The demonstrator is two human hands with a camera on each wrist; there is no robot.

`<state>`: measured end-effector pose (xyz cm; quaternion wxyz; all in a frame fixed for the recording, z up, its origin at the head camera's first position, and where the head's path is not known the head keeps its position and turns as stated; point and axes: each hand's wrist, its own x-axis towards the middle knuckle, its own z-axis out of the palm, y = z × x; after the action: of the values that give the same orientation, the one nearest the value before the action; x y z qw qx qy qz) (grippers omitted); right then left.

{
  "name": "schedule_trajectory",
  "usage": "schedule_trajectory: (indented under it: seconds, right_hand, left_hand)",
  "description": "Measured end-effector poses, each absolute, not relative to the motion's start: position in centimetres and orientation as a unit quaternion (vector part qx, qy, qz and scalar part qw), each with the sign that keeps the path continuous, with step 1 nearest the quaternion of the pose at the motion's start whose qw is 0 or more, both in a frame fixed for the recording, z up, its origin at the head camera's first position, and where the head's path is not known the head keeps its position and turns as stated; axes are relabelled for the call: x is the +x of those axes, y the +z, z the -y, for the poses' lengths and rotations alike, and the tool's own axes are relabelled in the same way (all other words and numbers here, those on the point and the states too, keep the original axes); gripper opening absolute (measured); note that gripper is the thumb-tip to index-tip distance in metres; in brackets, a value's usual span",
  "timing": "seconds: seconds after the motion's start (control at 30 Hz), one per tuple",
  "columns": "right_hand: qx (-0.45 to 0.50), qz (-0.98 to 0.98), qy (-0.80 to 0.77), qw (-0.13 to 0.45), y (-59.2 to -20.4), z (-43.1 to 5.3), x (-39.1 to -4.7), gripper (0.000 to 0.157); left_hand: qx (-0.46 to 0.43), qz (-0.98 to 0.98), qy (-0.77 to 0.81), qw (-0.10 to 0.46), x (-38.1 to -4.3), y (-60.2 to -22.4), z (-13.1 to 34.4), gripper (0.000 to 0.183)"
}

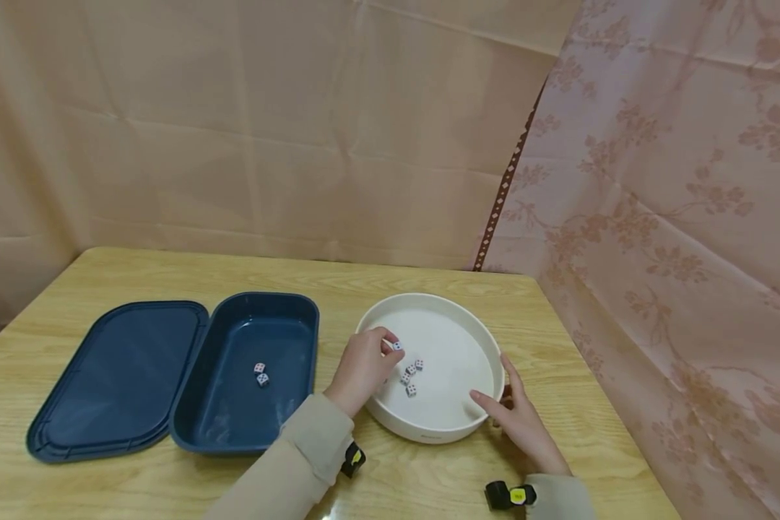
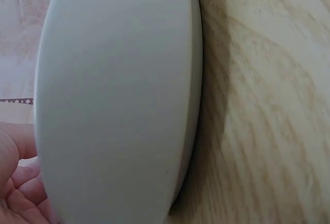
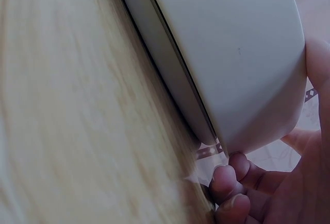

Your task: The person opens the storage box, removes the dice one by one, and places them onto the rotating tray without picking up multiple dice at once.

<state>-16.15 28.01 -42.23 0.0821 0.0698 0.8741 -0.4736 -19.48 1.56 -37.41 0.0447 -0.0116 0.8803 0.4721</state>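
Note:
In the head view, my left hand point(image 1: 362, 367) reaches over the near left rim of a round white dish point(image 1: 458, 339). Its thumb and fingertips pinch a small white die point(image 1: 397, 347) above the dish floor. Just below lie several more white dice point(image 1: 411, 369) in a loose cluster. At the dish's right side, my right hand point(image 1: 523, 419) grips the wall, thumb over the rim and fingers outside. The right wrist view shows those fingers point(image 3: 225, 180) curled near the dish's lower edge point(image 3: 242, 54). From the left wrist, the dish wall point(image 2: 118, 90) hides the die.
Left of the dish stands a dark blue rectangular box point(image 1: 243, 419) with two dice point(image 1: 261, 374) on its floor. A matching blue lid point(image 1: 123, 375) lies flat beside it. All rest on a wooden table point(image 1: 338, 282) with curtains point(image 1: 286, 130) behind and to the right.

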Motion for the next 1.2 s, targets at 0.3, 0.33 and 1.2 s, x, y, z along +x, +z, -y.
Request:
schedule_trajectory:
  seconds: [0.3,0.33,1.2]
  right_hand:
    - [0.071,-0.876,-0.469,0.085,-42.08,-28.00,-16.15,0.098]
    - [0.073,-0.876,-0.469,0.086,-42.07,-28.00,-16.15,0.098]
    - [0.073,-0.875,-0.471,0.091,-42.12,-28.04,-16.22,0.099]
  left_hand:
    - [-0.024,-0.887,0.458,0.056,-19.74,-37.95,-1.80,0.017]
    - [-0.023,-0.888,0.455,0.056,-19.73,-37.96,-1.82,0.017]
    - [-0.012,-0.892,0.448,0.053,-19.58,-37.88,-1.87,0.024]
